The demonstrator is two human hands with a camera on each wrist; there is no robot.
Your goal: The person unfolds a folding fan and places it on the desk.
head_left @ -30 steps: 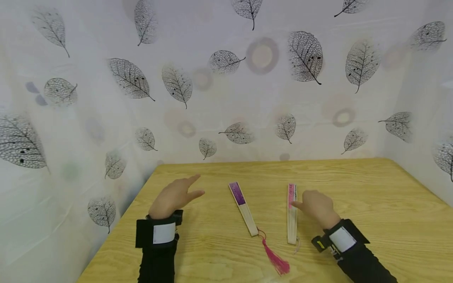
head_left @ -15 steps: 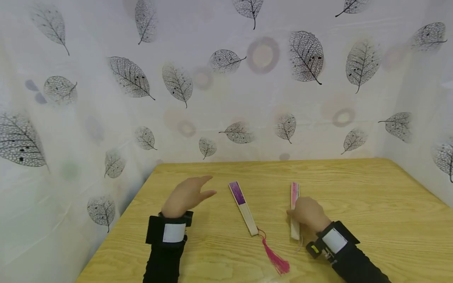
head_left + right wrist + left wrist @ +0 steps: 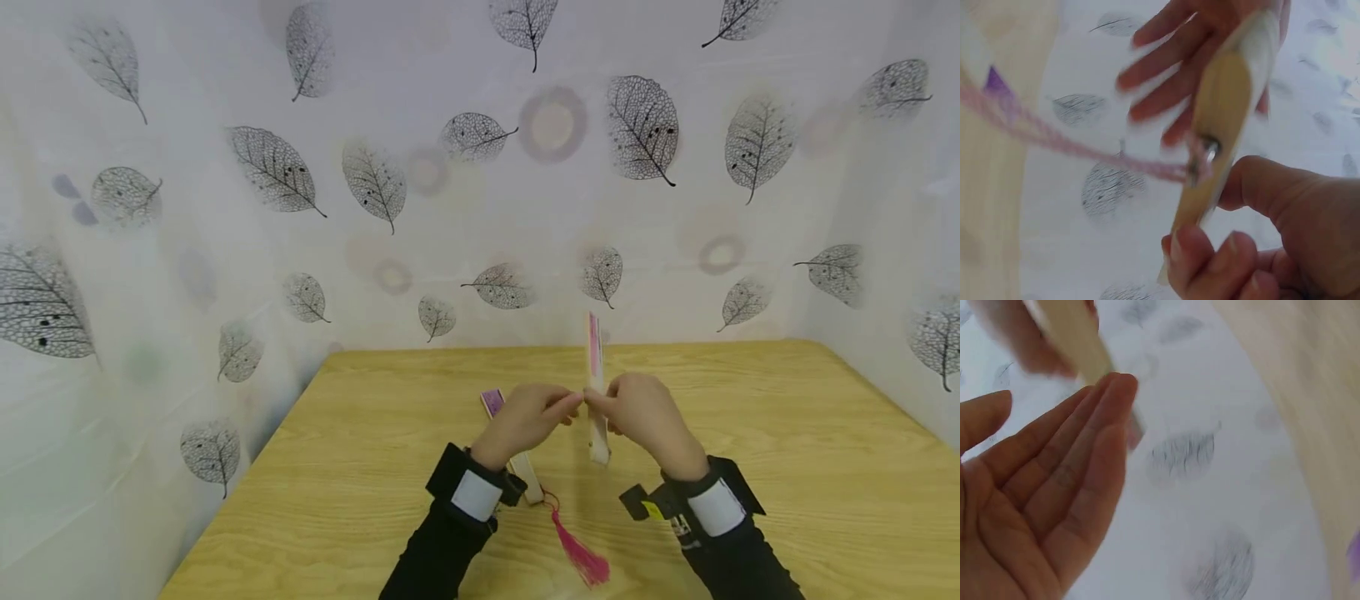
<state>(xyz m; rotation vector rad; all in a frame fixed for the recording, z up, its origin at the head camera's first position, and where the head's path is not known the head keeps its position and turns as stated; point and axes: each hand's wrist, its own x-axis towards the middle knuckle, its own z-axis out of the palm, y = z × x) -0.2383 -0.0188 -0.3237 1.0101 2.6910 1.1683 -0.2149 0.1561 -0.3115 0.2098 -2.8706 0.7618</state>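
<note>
In the head view my right hand (image 3: 647, 421) grips a closed folding fan (image 3: 595, 354) and holds it upright, above the table. It has a pink upper part and pale wooden ribs. The right wrist view shows the fan's rivet end (image 3: 1225, 87), where a pale pink cord (image 3: 1085, 147) is tied, and my thumb and curled fingers about the ribs. My left hand (image 3: 528, 421) is beside the fan with extended fingers (image 3: 1079, 469); whether they touch it I cannot tell. Under my left hand lies a second closed folding fan (image 3: 528, 483), purple and partly hidden.
A deep pink tassel (image 3: 581, 552) trails from the purple fan toward the near edge of the wooden table (image 3: 337, 500). White curtains (image 3: 480, 217) with a leaf print hang behind the table and at both sides.
My right hand has gripped the pink fan and raised it from the table to upright. My left hand has moved right, over the purple fan and up to the raised one.
</note>
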